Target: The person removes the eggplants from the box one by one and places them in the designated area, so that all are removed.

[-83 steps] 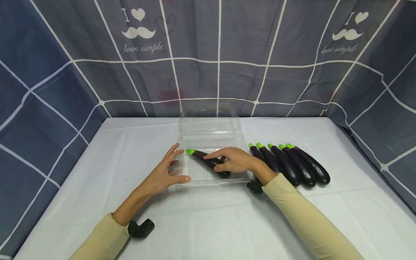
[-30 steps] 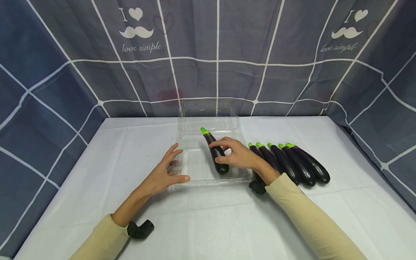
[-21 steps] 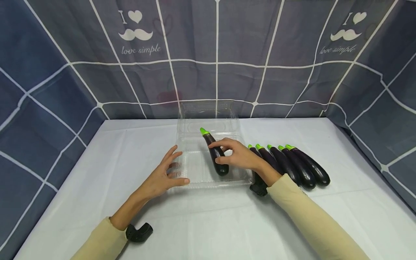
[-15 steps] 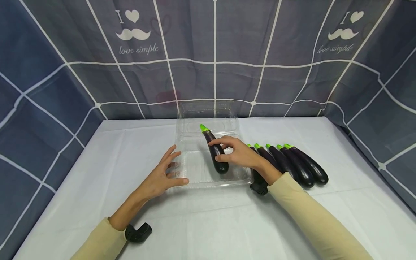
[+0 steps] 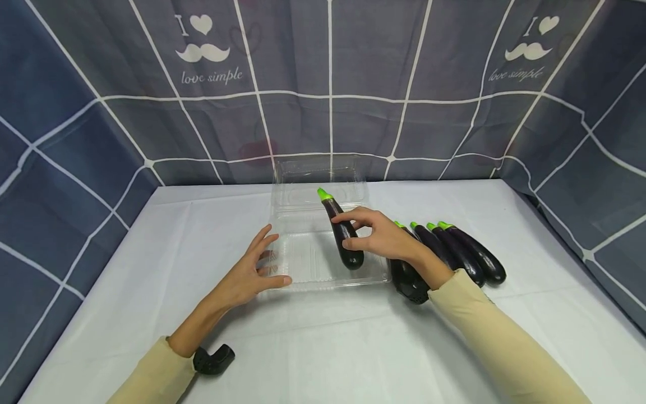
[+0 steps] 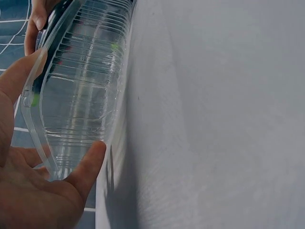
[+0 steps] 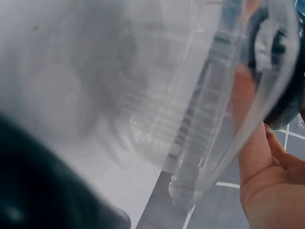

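Observation:
A dark purple eggplant with a green stem end is pinched between the thumb and fingers of my right hand. It is tilted, stem end up and away, over the right half of a clear plastic clamshell container. The container's lid stands raised at the back. My left hand spreads its straight thumb and fingers around the container's front left corner. In the left wrist view its fingertips touch the plastic wall. In the right wrist view, the container's side partly covers the right hand.
Several more eggplants lie side by side to the right of the container, partly behind the right forearm. Black wrist cameras sit on both wrists. A grey checked cloth surrounds the white table at the back and sides.
The eggplant has been lifted from its slanted rest in the container and turned more lengthwise. Right hand and eggplant have since shifted slightly right. The left hand keeps its place.

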Motion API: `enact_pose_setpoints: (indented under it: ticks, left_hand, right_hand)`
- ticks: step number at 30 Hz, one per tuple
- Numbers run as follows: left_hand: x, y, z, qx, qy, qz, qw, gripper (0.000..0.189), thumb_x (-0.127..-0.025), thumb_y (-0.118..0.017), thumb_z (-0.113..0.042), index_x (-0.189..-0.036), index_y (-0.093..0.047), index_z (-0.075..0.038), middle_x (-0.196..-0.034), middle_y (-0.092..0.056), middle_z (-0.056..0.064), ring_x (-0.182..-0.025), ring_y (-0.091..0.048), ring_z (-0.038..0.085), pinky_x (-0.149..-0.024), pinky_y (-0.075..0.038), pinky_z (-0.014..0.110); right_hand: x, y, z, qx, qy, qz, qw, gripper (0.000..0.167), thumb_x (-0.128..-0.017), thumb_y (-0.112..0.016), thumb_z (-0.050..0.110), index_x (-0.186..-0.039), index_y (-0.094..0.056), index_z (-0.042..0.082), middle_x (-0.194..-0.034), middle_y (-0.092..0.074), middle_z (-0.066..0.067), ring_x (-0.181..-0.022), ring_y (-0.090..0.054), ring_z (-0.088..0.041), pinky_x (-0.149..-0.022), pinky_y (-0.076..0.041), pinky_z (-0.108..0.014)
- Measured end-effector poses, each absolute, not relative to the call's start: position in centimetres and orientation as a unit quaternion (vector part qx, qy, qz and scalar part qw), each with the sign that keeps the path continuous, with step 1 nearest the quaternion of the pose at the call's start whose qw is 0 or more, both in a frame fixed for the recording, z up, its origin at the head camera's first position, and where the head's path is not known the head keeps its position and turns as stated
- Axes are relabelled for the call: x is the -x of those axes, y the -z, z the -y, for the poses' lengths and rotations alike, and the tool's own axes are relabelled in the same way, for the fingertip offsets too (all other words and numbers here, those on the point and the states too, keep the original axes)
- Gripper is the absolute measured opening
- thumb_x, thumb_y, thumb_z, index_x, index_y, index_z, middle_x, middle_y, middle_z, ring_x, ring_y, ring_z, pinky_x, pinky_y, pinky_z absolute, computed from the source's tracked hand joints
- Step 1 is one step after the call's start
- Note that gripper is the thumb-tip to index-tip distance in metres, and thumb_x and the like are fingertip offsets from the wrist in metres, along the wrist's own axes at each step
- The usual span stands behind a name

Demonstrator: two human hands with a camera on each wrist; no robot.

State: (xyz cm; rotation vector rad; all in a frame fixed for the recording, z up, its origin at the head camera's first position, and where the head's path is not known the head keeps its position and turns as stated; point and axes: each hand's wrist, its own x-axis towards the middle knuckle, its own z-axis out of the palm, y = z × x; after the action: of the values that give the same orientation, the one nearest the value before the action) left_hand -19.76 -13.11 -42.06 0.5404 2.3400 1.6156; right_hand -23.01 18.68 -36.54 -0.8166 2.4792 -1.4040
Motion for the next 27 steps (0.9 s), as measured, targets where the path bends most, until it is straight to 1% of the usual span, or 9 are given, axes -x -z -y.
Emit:
enact_pose_setpoints:
  ticks: [3,10,15,21,27]
  left_hand:
    - [19.7,42.0,13.1,-0.185,-0.555,-0.801,0.123,0.1,-0.083,-0.082,-0.023,-0.158,-0.017,-0.01,-0.164,0.001,-0.001,-0.143,-0.02,0.041,-0.11,-0.03,0.06]
    - [19.6,41.9,13.1,-0.185,-0.551,-0.804,0.124,0.099,-0.082,-0.083,-0.027,-0.157,-0.02,-0.008,-0.164,0.003,-0.003,-0.143,-0.02,0.041,-0.11,-0.03,0.06]
    - [19.6,42.0,13.0,-0.184,-0.553,-0.803,0.123,0.1,-0.083,-0.082,-0.025,-0.158,-0.018,-0.01,-0.164,0.002,-0.002,-0.143,-0.02,0.041,-0.11,-0.03,0.059]
    - [19.6,42.0,13.1,-0.187,-0.552,-0.804,0.121,0.1,-0.083,-0.082,-0.025,-0.158,-0.018,-0.009,-0.164,0.002,-0.001,-0.142,-0.021,0.041,-0.11,-0.031,0.06]
    - [19.6,42.1,13.1,-0.186,-0.549,-0.806,0.121,0.1,-0.083,-0.082,-0.026,-0.158,-0.019,-0.008,-0.164,0.002,-0.001,-0.142,-0.022,0.041,-0.11,-0.031,0.06]
  right_hand:
    - [22.7,36.5,-19.3,0.279,0.468,-0.833,0.098,0.046,-0.088,-0.072,0.018,-0.134,-0.062,0.017,-0.134,-0.054,-0.002,-0.115,-0.052,-0.031,-0.095,-0.043,-0.058]
    - [21.7,36.1,-21.0,0.269,0.454,-0.844,0.095,0.046,-0.088,-0.072,0.018,-0.133,-0.063,0.02,-0.13,-0.057,0.0,-0.113,-0.052,-0.027,-0.09,-0.046,-0.049]
    - [21.1,35.9,-22.3,0.263,0.445,-0.851,0.089,0.046,-0.089,-0.073,0.022,-0.134,-0.062,0.022,-0.128,-0.057,0.001,-0.112,-0.052,-0.025,-0.089,-0.045,-0.05]
    - [20.6,35.7,-24.2,0.263,0.435,-0.858,0.076,0.044,-0.09,-0.072,0.02,-0.133,-0.063,0.02,-0.12,-0.058,0.0,-0.106,-0.049,-0.025,-0.088,-0.043,-0.051]
    - [20.1,35.5,-26.3,0.245,0.412,-0.874,0.077,0.044,-0.091,-0.071,0.02,-0.134,-0.062,0.022,-0.123,-0.058,0.002,-0.106,-0.049,-0.024,-0.088,-0.043,-0.048]
